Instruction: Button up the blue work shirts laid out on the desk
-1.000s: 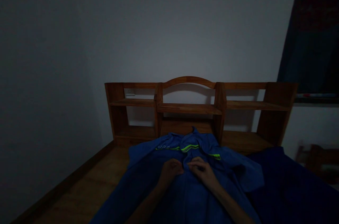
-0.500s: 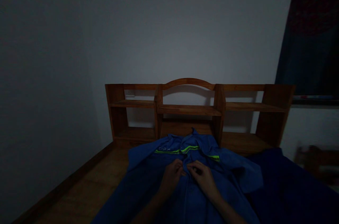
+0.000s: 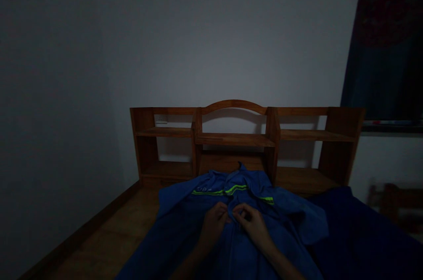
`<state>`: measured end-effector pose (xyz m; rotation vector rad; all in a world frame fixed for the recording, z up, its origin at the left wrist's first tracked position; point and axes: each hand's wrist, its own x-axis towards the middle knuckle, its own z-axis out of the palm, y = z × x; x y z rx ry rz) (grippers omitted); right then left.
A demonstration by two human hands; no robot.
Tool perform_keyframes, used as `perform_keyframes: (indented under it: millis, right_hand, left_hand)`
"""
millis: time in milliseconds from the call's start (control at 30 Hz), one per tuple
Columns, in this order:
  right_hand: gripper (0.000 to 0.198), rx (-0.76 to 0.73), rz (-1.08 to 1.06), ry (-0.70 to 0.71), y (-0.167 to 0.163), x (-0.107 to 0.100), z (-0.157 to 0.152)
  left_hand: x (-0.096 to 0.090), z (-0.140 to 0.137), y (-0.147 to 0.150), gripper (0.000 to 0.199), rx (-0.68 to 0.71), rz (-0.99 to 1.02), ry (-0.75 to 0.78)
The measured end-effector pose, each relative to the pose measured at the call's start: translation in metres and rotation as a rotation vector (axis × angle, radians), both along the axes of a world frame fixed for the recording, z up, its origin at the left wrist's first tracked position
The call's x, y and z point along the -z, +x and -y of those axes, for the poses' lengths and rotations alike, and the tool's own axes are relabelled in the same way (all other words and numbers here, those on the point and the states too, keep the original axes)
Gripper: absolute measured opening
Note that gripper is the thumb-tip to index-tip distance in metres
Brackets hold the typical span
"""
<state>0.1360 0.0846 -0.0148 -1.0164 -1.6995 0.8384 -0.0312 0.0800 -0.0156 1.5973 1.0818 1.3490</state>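
A blue jacket (image 3: 185, 236) with yellow-green stripes across the chest lies spread out, front side up, its collar toward the wooden shelves. Both my hands are at the middle of its front, just below the stripes. My left hand (image 3: 215, 218) pinches the front edge of the cloth from the left. From the right, my right hand (image 3: 250, 218) grips the same front opening between thumb and fingers, close to the left hand. The dim light hides whether a button or other fastener is between the fingertips.
A wooden shelf unit (image 3: 236, 139) with an arched top rail stands against the wall behind the jacket. Dark blue cloth (image 3: 360, 227) lies to the right. Wooden boards (image 3: 99, 244) show at the left. A dark window (image 3: 386, 50) is at the upper right.
The fingers have shifted slightly at the jacket's front edge, both hands still pinching it. The whole view has moved a little; the jacket lies as before.
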Motion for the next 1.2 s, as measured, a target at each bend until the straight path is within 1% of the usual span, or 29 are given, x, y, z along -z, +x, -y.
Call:
perform_keyframes:
  millis: [100,200,300,433,567,700,767,933,1033,1133,1200]
  right_hand:
    - [0.028,-0.013,-0.003,-0.008,0.000,-0.001,0.000]
    - [0.024,-0.015,0.018,0.019,-0.001,-0.004,0.002]
    - [0.022,-0.016,0.040,0.047,-0.003,-0.007,0.006]
    - [0.018,-0.025,0.054,0.085,-0.004,-0.006,0.006]
    - [0.016,-0.033,0.055,0.113,-0.005,-0.003,0.003]
    - [0.015,-0.030,0.074,0.123,-0.004,-0.005,0.005]
    - [0.016,-0.029,0.077,0.119,-0.005,-0.007,0.007]
    - [0.016,-0.022,0.080,0.127,-0.006,-0.007,0.008]
    - [0.018,-0.032,0.095,0.127,-0.006,-0.007,0.008]
    - [0.019,-0.039,0.098,0.133,-0.006,-0.007,0.008]
    - [0.019,-0.040,0.101,0.132,-0.005,-0.006,0.008]
  left_hand:
    - [0.002,-0.003,0.002,0.026,-0.033,0.109,-0.088]
    - [0.001,-0.003,0.006,0.034,-0.058,0.203,-0.186]
    - [0.001,0.000,0.008,0.035,-0.051,0.232,-0.208]
    - [0.002,0.002,0.008,0.036,-0.057,0.299,-0.226]
    - [0.001,0.004,0.010,0.037,-0.094,0.394,-0.272]
    - [-0.003,0.007,0.013,0.039,-0.127,0.492,-0.335]
    - [-0.003,0.008,0.013,0.037,-0.124,0.501,-0.326]
    - [0.001,0.008,0.011,0.029,-0.067,0.458,-0.266]
    - [0.001,0.006,0.011,0.032,-0.084,0.474,-0.301]
    - [0.001,0.005,0.011,0.037,-0.116,0.524,-0.362]
    - [0.001,0.004,0.011,0.039,-0.113,0.562,-0.398]
